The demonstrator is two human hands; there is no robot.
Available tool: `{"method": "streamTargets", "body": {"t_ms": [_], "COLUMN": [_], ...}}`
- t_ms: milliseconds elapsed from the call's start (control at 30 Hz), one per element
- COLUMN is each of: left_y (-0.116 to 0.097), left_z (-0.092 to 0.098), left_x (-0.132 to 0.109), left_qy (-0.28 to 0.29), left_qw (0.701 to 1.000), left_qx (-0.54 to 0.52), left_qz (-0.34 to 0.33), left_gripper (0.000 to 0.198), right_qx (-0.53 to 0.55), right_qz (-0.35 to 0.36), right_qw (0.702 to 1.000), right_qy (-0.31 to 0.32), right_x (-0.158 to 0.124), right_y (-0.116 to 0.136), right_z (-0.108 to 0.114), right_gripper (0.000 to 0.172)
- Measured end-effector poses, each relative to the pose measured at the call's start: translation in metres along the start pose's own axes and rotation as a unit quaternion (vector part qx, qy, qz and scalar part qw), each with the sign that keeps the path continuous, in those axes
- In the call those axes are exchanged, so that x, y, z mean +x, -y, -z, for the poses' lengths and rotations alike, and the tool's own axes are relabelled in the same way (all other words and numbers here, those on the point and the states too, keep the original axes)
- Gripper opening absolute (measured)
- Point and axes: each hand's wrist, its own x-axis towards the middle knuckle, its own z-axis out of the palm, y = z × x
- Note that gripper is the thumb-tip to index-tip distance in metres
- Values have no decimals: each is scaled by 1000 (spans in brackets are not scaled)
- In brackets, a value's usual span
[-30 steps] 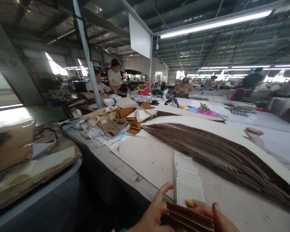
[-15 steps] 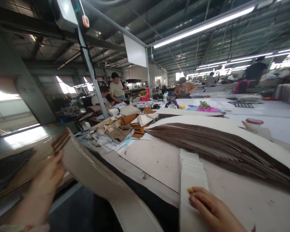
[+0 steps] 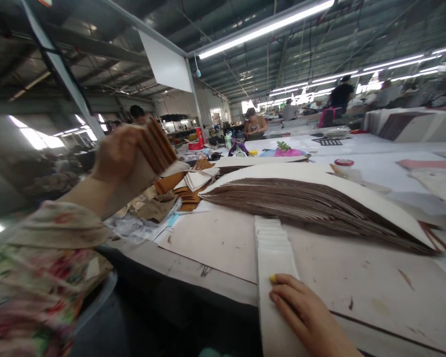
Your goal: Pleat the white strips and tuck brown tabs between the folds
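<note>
My left hand [image 3: 121,148] is raised at the left, its fingers wrapped round a bundle of strips [image 3: 156,148] with brown edges; motion blurs both. Lying flat on top of a fanned stack of white strips [image 3: 275,243] is my right hand [image 3: 297,302], fingers stretched out, with yellow on one fingertip. The white stack reaches over the table's near edge. Behind it lies a tall, curved stack of long pieces [image 3: 312,198], white on top with dark brown edges.
Brown and tan scraps [image 3: 156,206] with clear plastic lie left of the long stack. A round red-lidded container [image 3: 344,166] stands behind it. Upright sheets [image 3: 405,124] are at the back right. People work in the background.
My left hand has lifted the strip bundle up and to the right. The view has turned to the right; my right hand remains on the white stack.
</note>
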Motion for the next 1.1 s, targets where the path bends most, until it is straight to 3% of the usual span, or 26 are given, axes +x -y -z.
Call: {"method": "streamTargets", "body": {"t_ms": [100, 233, 333, 467, 633, 733, 800, 867, 967, 1100], "left_y": [10, 17, 23, 5, -70, -100, -108, -112, -117, -127], "left_z": [-77, -192, -234, -230, -216, -218, -219, -218, -213, -204], "left_x": [6, -36, -67, -91, -140, -169, -181, -190, -201, -209], "left_qy": [81, 204, 210, 170, 232, 233, 229, 231, 241, 253], "left_qw": [995, 971, 970, 980, 963, 959, 956, 952, 945, 937], "left_qx": [-10, -22, -21, -17, -121, -161, -177, -193, -213, -230], "left_qz": [-59, -119, -122, -101, -68, 6, 44, 59, 56, 64], "left_gripper": [25, 27, 23, 31, 27, 44, 52, 52, 48, 57], "right_qx": [-32, -52, -55, -62, -101, -168, -212, -238, -259, -263], "right_qz": [12, 24, 28, 41, 55, -12, -72, -96, -73, -69], "right_qw": [999, 998, 997, 996, 991, 978, 962, 954, 954, 952], "right_qy": [-18, -30, -38, -53, -67, -127, -159, -154, -132, -138], "right_x": [-1, 0, 1, 0, -6, -11, -16, -24, -39, -58], "right_y": [3, 6, 8, 9, -2, -14, -21, -23, -19, -8], "right_z": [-1, 0, 1, 0, -6, -8, -7, -5, -3, -3], "right_gripper": [20, 17, 15, 15, 25, 32, 47, 60, 63, 66]}}
